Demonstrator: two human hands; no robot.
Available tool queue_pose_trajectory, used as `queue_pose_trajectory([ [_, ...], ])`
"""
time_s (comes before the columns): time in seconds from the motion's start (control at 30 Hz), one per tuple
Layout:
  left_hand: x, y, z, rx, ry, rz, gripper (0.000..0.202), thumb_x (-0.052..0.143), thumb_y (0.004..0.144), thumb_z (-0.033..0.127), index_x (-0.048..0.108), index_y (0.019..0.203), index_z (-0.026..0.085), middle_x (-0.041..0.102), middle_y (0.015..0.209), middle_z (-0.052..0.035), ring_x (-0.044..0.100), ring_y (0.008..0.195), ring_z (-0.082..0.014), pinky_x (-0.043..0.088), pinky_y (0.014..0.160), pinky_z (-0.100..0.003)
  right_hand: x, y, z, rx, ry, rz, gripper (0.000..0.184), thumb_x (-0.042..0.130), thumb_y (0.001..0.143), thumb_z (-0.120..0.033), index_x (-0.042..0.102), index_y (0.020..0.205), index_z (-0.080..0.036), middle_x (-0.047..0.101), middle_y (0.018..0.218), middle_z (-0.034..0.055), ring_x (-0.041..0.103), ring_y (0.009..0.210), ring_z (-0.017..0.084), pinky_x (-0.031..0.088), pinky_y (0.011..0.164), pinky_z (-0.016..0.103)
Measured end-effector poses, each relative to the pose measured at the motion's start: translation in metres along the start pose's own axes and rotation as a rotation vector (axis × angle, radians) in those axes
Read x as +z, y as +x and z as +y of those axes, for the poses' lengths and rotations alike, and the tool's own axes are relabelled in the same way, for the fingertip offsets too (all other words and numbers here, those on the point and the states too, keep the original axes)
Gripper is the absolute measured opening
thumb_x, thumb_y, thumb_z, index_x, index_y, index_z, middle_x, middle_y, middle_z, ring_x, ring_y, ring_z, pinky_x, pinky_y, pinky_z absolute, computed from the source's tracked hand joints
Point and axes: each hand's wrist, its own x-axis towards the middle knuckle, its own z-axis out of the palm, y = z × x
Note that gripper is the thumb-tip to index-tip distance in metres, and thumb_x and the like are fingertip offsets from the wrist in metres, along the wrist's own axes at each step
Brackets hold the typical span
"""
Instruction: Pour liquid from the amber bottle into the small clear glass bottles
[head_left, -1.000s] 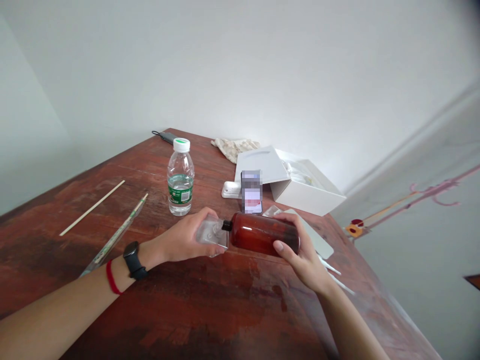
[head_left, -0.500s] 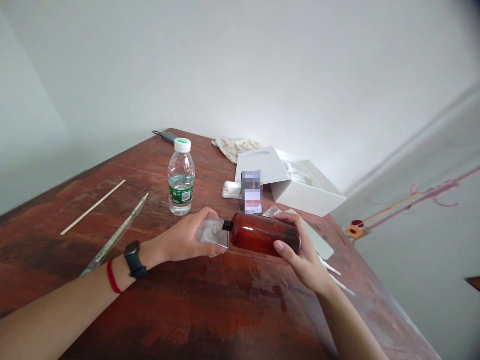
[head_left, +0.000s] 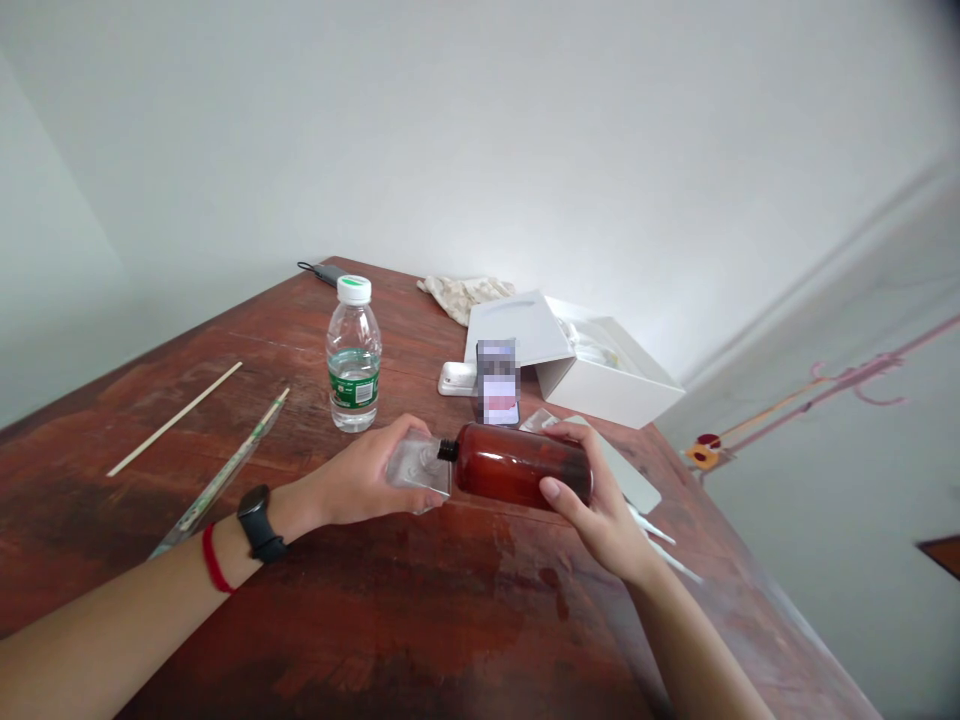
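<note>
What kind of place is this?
Probably a room in someone's home, though I can't be sure: there's a reddish wooden table, plain pale walls and a phone.

Soft, fairly even indoor light, moderately bright; source out of view. Pale wall (head_left: 450, 130) brightest behind white box (head_left: 619, 388), greyer toward upper left. Shadows faint, soft-edged. Surface (head_left: 315, 620) darkest at lower middle, milky sheen along right edge. Thin glare streak on amber bottle (head_left: 510, 465). Phone screen (head_left: 498, 397) lit, masked by pixel blocks. Wide-angle stretch toward edges; upper right corner darkened. Pink rod (head_left: 847, 380) at right soft, fine detail smeared.
</note>
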Motion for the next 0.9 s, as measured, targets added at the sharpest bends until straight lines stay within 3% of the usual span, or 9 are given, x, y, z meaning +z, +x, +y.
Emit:
queue_pose_trajectory([
  [0.33,0.0003,-0.0001,0.006,-0.018,0.002,0.029,0.064,0.082,0.079,0.063,0.054,0.12,0.022,0.073,0.101,-0.0045,0.069,0.089,-0.0257,0.05,0.075,-0.033,-0.0008,-0.0007,-0.001,0.015,-0.002,-0.004,0.048,0.068,0.093,-0.059,0.052,0.127,-0.028,0.064,0.119,0.0083,0.062,0.11,0.03,0.053,0.091,0.042],
  [0.9,0.0029,-0.0011,0.0043,-0.016,0.016,0.048,0.066,0.081,0.079,0.065,0.053,0.121,0.021,0.072,0.1,-0.0036,0.067,0.086,-0.0246,0.049,0.076,-0.034,-0.0003,-0.0003,-0.0028,-0.01,-0.003,0.005,0.047,0.067,0.094,-0.058,0.052,0.126,-0.028,0.063,0.119,0.0082,0.061,0.109,0.03,0.052,0.091,0.042],
])
